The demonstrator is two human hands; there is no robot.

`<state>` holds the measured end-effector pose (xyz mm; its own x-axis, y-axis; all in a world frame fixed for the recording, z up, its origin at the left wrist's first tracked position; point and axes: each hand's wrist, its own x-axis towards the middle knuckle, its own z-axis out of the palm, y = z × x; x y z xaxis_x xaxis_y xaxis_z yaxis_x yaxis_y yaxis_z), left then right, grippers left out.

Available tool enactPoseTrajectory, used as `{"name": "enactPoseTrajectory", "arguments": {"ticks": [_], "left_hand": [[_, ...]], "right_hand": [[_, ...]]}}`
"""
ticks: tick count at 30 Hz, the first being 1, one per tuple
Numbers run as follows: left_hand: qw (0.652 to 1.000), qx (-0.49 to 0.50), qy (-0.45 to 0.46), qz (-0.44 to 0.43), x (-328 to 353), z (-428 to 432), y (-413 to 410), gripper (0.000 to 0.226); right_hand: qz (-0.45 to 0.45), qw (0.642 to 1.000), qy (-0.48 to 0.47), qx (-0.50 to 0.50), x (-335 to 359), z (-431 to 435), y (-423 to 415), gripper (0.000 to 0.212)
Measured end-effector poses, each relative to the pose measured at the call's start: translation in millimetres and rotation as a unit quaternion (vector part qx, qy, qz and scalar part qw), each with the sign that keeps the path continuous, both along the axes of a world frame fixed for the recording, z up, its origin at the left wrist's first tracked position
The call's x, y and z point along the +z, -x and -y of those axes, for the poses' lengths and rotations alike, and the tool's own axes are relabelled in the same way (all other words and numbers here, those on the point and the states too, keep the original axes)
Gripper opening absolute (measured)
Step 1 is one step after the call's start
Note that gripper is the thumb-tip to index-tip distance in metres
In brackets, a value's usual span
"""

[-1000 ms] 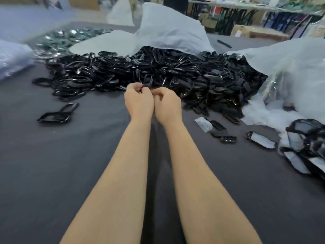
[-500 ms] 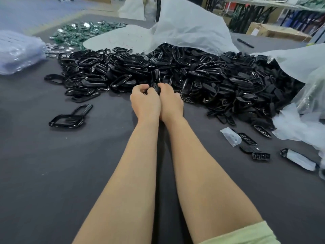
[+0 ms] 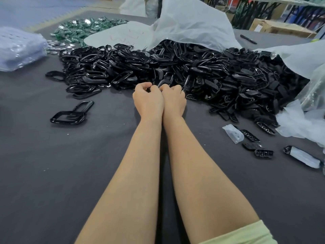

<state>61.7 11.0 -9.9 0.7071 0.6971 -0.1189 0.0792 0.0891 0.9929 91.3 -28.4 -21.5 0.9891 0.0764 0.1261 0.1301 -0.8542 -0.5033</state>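
My left hand (image 3: pixel 147 101) and my right hand (image 3: pixel 174 100) are side by side at the near edge of a big heap of black plastic parts (image 3: pixel 175 67). Both have their fingers curled in, and together they pinch a small black part (image 3: pixel 154 88) between them; most of it is hidden by the fingers. The heap spreads across a dark grey table (image 3: pixel 52 173), with glossy loop-shaped frames on the left and small slotted pieces on the right.
Two joined black frames (image 3: pixel 70 114) lie apart at the left. Loose slotted pieces (image 3: pixel 256 147), a clear plastic piece (image 3: pixel 233 132) and a wrapped part (image 3: pixel 302 155) lie at the right. White plastic bags (image 3: pixel 193 23) cover the heap's back. Green parts (image 3: pixel 84 29) and a pen (image 3: pixel 248 39) lie farther off.
The view has tilted down and shifted slightly. My hands stay together at the heap's edge, still working the small black part between the fingers.
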Motion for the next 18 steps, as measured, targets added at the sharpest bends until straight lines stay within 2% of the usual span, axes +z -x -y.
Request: {"name": "enactPoseTrajectory", "arguments": {"ticks": [3,7,9,11,13,14,18], "left_hand": [[1.0,0.002,0.0,-0.006,0,1,-1,0.02],[1.0,0.018,0.013,0.012,0,3,0,0.018],[0.999,0.029,0.013,0.029,0,4,1,0.02],[0.999,0.034,0.003,0.041,-1,8,2,0.021],[0.998,0.025,-0.022,0.053,1,14,5,0.025],[0.997,0.015,-0.042,0.063,2,19,8,0.029],[0.981,-0.104,-0.13,0.101,10,41,20,0.034]], "right_hand": [[-0.005,1.0,-0.026,-0.01,0,1,-2,0.028],[0.01,0.978,-0.208,-0.021,3,12,-1,0.024],[0.02,0.964,-0.263,-0.031,5,21,2,0.036],[-0.018,0.922,-0.387,-0.03,12,32,6,0.04],[-0.086,0.863,-0.498,0.006,20,46,13,0.032],[-0.11,0.857,-0.503,0.033,24,56,17,0.028],[-0.159,0.89,-0.416,0.099,31,100,33,0.02]]}}
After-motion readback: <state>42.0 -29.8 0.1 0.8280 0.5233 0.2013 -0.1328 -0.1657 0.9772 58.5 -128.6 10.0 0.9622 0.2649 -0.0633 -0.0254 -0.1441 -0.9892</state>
